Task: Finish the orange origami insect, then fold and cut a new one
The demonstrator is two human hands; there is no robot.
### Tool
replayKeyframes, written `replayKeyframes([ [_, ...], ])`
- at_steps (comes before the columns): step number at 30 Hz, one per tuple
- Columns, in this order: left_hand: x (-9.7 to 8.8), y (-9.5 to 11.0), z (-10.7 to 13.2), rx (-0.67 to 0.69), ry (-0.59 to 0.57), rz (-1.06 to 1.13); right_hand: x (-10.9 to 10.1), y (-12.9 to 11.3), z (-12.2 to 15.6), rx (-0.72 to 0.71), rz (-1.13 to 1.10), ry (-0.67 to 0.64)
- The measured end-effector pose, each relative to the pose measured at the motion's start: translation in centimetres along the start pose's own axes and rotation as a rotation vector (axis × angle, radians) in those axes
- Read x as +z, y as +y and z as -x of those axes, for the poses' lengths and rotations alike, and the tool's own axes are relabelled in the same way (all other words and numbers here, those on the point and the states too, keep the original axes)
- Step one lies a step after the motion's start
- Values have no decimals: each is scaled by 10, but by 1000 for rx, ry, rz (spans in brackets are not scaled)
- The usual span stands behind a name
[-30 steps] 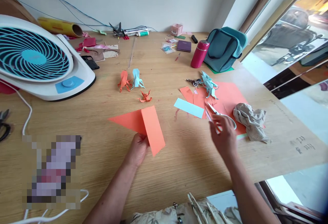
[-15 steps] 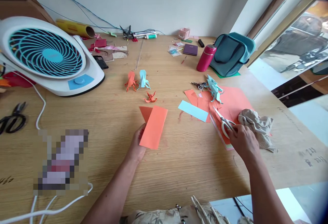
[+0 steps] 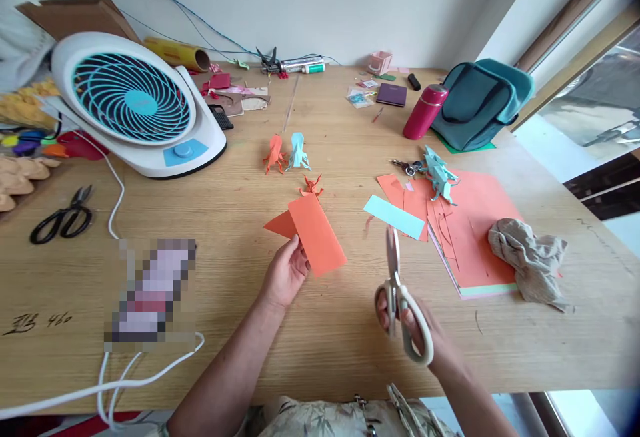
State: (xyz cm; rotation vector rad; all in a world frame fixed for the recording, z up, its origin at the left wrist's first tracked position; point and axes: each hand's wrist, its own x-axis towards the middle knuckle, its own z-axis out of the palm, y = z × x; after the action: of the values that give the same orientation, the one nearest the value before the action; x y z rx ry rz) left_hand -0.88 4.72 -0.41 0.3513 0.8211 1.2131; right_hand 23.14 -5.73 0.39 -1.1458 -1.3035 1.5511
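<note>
Pinched in my left hand (image 3: 286,272) is a folded sheet of orange paper (image 3: 320,237), with a pointed flap sticking out to its left. My right hand (image 3: 420,330) grips white-handled scissors (image 3: 395,284), their blades pointing away from me and nearly closed. A light blue paper strip (image 3: 394,217) lies on the table beyond the scissors. Just past the orange paper sits a small orange folded figure (image 3: 311,186). Farther back stand an orange paper figure (image 3: 275,154) and a light blue one (image 3: 298,152).
Orange sheets (image 3: 485,237) lie stacked at right, with a crumpled grey cloth (image 3: 530,260) and blue paper insects (image 3: 439,174) on them. Behind are a pink bottle (image 3: 425,112) and teal bag (image 3: 480,104). At left are a fan (image 3: 140,104), black scissors (image 3: 65,217) and a blurred phone-like object (image 3: 153,290).
My right hand has lifted the scissors off the orange sheets and brought them left, toward the folded paper. The paper in my left hand has turned. The view has shifted left.
</note>
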Motion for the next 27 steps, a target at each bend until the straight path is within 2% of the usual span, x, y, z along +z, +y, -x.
replayKeyframes([
  [3, 3, 5, 0, -26, 39, 167, 22, 4, 3, 67, -190, -186],
  [6, 8, 8, 2, -71, 85, 274, 33, 5, 5, 109, -309, -296],
  [12, 10, 8, 4, -106, 152, 306, 40, -3, 1, 139, -299, -419],
  [20, 7, 6, 5, -115, 158, 288, 47, -10, -5, 114, -279, -430],
  [27, 3, 1, 5, -106, 110, 160, 51, -7, -9, 97, -350, -388],
])
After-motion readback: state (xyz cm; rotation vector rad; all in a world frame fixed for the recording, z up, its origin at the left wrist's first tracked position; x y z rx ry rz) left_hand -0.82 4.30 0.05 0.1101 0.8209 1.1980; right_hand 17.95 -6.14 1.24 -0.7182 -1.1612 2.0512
